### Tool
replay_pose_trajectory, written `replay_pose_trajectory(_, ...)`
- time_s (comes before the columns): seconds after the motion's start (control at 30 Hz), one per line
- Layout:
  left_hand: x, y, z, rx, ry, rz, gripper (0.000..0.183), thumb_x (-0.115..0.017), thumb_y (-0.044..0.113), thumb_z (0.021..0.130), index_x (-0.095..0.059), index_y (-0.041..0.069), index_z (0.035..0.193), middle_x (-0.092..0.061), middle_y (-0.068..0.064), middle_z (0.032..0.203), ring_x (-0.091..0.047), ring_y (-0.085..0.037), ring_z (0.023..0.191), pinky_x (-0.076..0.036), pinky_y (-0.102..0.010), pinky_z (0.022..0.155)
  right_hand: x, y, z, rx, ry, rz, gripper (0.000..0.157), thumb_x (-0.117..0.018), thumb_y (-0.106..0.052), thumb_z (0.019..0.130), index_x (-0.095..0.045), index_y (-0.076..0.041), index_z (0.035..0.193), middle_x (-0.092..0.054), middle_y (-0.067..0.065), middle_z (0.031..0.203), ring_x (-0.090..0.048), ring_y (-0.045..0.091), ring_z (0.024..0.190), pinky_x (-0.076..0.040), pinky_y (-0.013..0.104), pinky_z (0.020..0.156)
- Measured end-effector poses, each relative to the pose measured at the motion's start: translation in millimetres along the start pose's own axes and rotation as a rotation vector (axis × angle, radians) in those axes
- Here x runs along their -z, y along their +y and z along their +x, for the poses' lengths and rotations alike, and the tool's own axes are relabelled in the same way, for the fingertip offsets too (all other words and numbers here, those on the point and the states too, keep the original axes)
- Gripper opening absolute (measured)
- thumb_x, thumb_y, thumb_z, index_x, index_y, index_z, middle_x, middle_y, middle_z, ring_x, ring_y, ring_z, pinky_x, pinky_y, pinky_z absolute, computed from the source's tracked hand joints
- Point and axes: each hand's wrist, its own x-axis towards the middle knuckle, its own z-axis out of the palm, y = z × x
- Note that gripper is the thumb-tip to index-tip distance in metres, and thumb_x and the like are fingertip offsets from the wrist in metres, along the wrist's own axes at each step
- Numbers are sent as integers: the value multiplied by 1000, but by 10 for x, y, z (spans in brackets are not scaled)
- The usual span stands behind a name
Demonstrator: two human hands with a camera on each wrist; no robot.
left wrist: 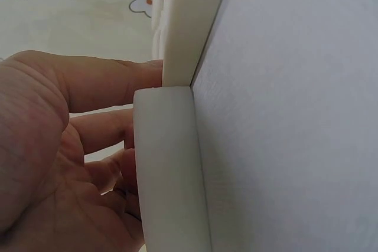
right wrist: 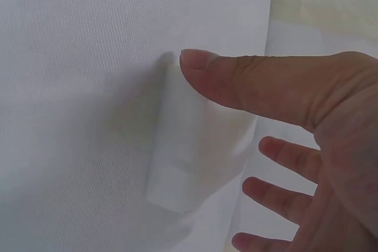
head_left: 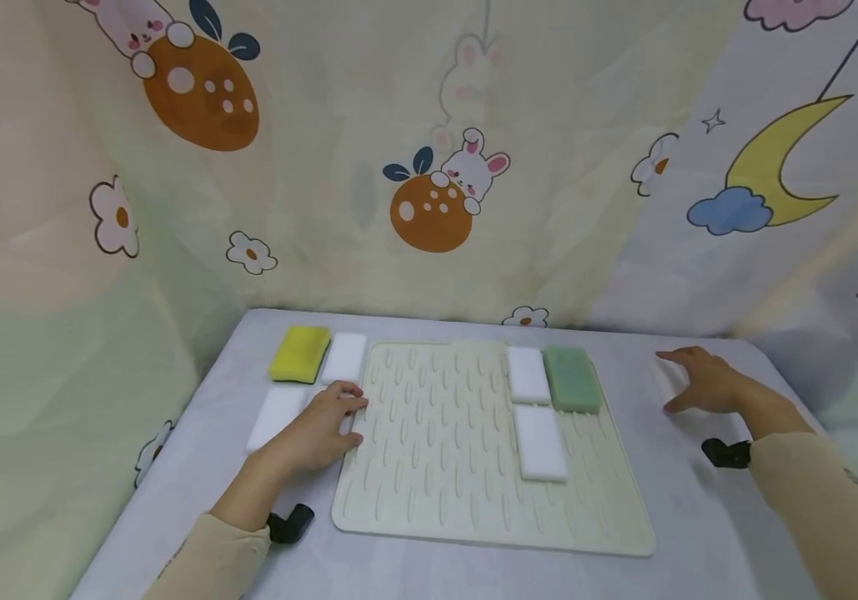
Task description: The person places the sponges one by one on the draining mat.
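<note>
My left hand (head_left: 316,429) is at the left edge of a cream ridged mat (head_left: 429,508), fingers slightly bent and apart. In the left wrist view the thumb touches the mat's edge, and the other fingers are beside the end of a white sponge block (left wrist: 168,169); contact with it cannot be told. My right hand (head_left: 709,383) reaches over the table's right side, thumb and fingers spread around a white sponge block (right wrist: 189,140). The thumb lies at one end of that block; the other fingers stand apart from it.
On the mat's right part lie a green sponge (head_left: 573,380) and two white sponge blocks, one at the back (head_left: 529,375) and one nearer (head_left: 541,443). Left of the mat are a yellow sponge (head_left: 299,354) and white blocks (head_left: 343,358). A printed curtain (head_left: 323,183) stands behind the table.
</note>
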Motion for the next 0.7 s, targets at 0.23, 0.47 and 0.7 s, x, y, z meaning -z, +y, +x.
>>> replay_pose_trajectory(0.23, -19, 11, -11, 4, 6, 5, 56, -73, 18, 84, -56, 7, 136, -41, -1, 143, -40, -23, 131, -38, -43, 106, -20, 27, 4, 24, -28, 31, 109, -85, -41, 66, -29, 2, 148, -19, 41, 144, -25, 62, 126, -28, 75, 96)
replay_pose_trajectory(0.47, -8, 29, -28, 0, 8, 4, 56, -74, 18, 84, -56, 6, 135, -41, -1, 143, -40, -23, 131, -39, -43, 106, -44, 79, 45, -16, -56, 50, 111, -85, -45, 65, -27, -1, 150, -21, 39, 145, -24, 61, 128, -25, 75, 99)
replay_pose_trajectory(0.7, 6, 36, -30, 5, 12, 2, 55, -74, 17, 84, -56, 6, 135, -42, -1, 142, -40, -23, 130, -39, -43, 105, -53, 93, 84, -46, -67, 65, 111, -84, -45, 66, -26, -3, 151, -20, 39, 146, -22, 61, 128, -24, 76, 98)
